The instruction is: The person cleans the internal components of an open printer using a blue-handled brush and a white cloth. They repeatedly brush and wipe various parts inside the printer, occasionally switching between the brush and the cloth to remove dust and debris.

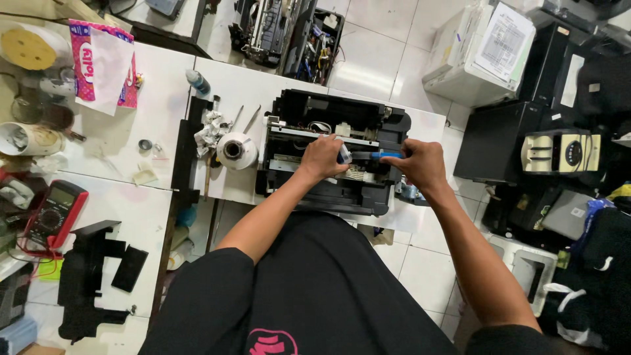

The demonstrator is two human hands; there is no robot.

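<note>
An opened black printer [328, 112] with its cover off lies on a white table [240, 82] in front of me. My left hand [321, 156] rests inside its middle, fingers closed on a small white part by the carriage. My right hand [420, 163] grips a blue-handled tool [384, 156] that points left into the printer, its tip close to my left fingers. The tool's tip is hidden between the two hands.
A white tape roll [235, 150], crumpled paper and thin tools lie left of the printer. A red multimeter [56, 213], black plastic covers [85, 276] and a pink packet [102, 62] sit on the left bench. More printers [480, 56] stand on the tiled floor at right.
</note>
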